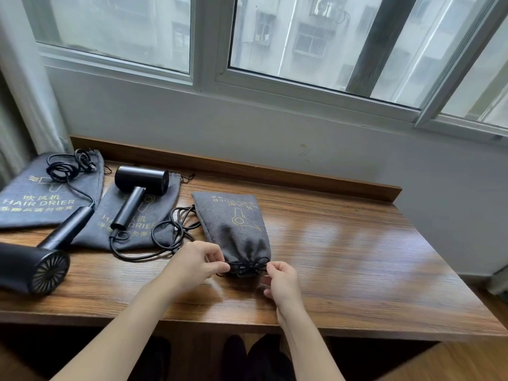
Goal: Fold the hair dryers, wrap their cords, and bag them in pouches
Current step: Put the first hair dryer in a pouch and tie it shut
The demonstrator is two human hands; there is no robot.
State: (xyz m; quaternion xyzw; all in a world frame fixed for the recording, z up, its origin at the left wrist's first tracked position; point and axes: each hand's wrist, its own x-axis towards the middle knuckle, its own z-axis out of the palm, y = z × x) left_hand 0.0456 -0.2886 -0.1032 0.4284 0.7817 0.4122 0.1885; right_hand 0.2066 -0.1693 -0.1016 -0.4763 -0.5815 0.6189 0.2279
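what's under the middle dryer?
A flat grey pouch lies under the middle dryer, its gold print partly covered by the handle. The dryer's cord trails off the pouch onto the table. Nothing shows whether the pouch holds anything.

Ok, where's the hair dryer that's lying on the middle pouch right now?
In the head view, the hair dryer lies left of centre on the middle pouch, between the far-left pouch and the filled pouch.

Our 2 bare forearms reaching forward side by side, our left hand (pixel 196 261) with thumb and forefinger pinched together, our right hand (pixel 281 279) likewise pinching, remaining fingers curled, hands near each other
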